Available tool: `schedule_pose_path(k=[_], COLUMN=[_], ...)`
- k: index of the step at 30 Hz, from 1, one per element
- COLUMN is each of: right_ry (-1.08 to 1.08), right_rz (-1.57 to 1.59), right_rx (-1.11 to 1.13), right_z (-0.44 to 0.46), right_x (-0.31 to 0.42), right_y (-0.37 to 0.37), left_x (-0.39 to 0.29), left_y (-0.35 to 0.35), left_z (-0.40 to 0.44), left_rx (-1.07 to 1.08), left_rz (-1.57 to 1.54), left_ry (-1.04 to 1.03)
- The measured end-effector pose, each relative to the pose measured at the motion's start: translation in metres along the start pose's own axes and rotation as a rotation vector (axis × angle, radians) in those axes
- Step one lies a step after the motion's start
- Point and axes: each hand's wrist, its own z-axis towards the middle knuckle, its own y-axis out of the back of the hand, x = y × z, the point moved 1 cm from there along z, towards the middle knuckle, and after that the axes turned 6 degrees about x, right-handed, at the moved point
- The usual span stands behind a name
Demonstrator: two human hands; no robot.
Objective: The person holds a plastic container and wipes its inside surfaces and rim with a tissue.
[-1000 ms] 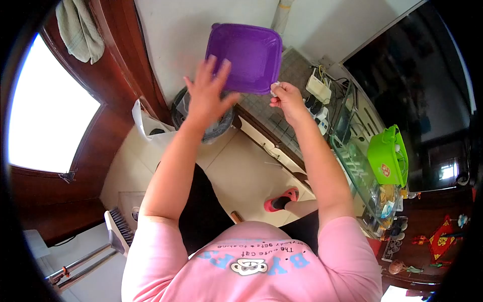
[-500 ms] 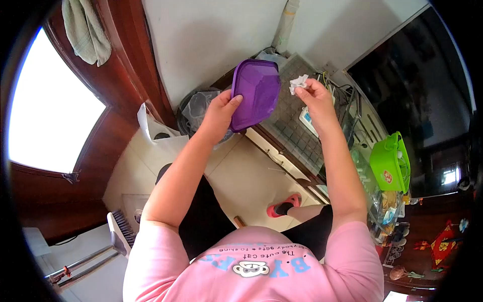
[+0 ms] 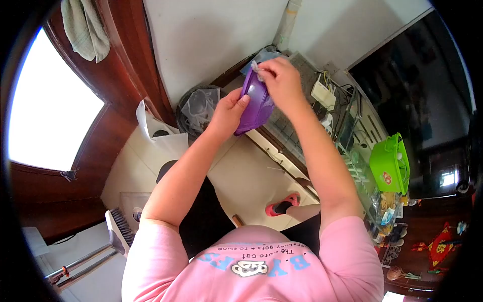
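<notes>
A purple plastic container point(image 3: 255, 103) is held up in front of me, tilted on its side. My left hand point(image 3: 229, 111) grips its near left edge, thumb on the outer wall and fingers behind it. A crumpled white tissue point(image 3: 256, 69) is pinched in my right hand point(image 3: 280, 83), pressed against the container's upper rim. The right fingers are closed round the tissue and cover part of it. Which way the container's opening faces is partly hidden by my hands.
Behind the container stands a low glass-topped cabinet point(image 3: 287, 143) with cables and a white box point(image 3: 323, 94). A lined trash bin point(image 3: 197, 113) is left of it. A green basket point(image 3: 388, 163) sits by the television point(image 3: 417, 95); a broom head point(image 3: 118, 232) is lower left.
My right hand has moved left, bringing the tissue from beside the container onto its upper rim. The container has turned and now appears narrower, still in my left hand.
</notes>
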Motion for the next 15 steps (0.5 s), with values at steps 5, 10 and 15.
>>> schedule_pose_path(k=[5,10,15], right_ry=[0.251,0.236,0.234], right_rz=[0.005,-0.075,-0.094], right_rx=[0.083,0.173,0.035], right_z=[-0.031,-0.054,-0.024], right_x=[0.013,0.019,0.017], right_y=[-0.045,-0.05,-0.035], left_x=[0.011,0.007,0.014], left_y=[0.013,0.014,0.008], left_z=[0.006,0.001,0.005], left_rx=[-0.114,-0.244,-0.297], left_rz=[-0.063,-0.173,0.372], left_ry=[-0.041,0.048,-0.129])
